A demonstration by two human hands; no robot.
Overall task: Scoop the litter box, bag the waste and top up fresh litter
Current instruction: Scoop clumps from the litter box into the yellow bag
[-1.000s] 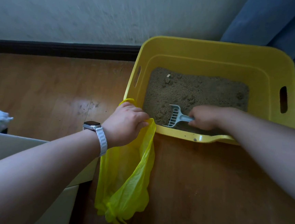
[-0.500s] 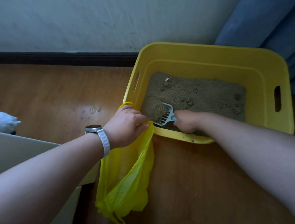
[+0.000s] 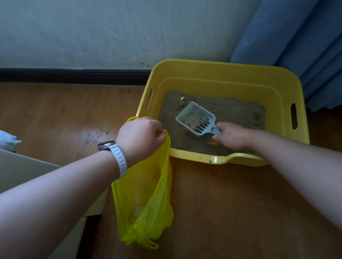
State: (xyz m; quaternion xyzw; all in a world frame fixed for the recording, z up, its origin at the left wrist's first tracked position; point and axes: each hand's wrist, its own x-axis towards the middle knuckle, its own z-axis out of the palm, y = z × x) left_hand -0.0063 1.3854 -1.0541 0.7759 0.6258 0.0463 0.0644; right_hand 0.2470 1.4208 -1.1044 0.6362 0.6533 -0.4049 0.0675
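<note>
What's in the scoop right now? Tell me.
The scoop, held by the right hand over the litter, carries a small heap of brown clumps. Its handle end is covered by the fingers.

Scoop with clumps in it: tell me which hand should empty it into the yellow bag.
Right. The right hand grips the loaded scoop above the litter; the left hand holds the bag by its mouth beside the box.

The box (image 3: 215,159) is smooth yellow plastic, glossy along its near rim. Inside it, the litter (image 3: 229,111) is matt and grainy, and the scoop (image 3: 195,119) is pale plastic. Left of the box, the bag (image 3: 145,199) is thin, translucent, crinkled plastic. Under the box, the wood floor (image 3: 230,217) has a scuffed sheen. Behind it are a rough matt wall (image 3: 92,29) and a cloth curtain (image 3: 317,49).
</note>
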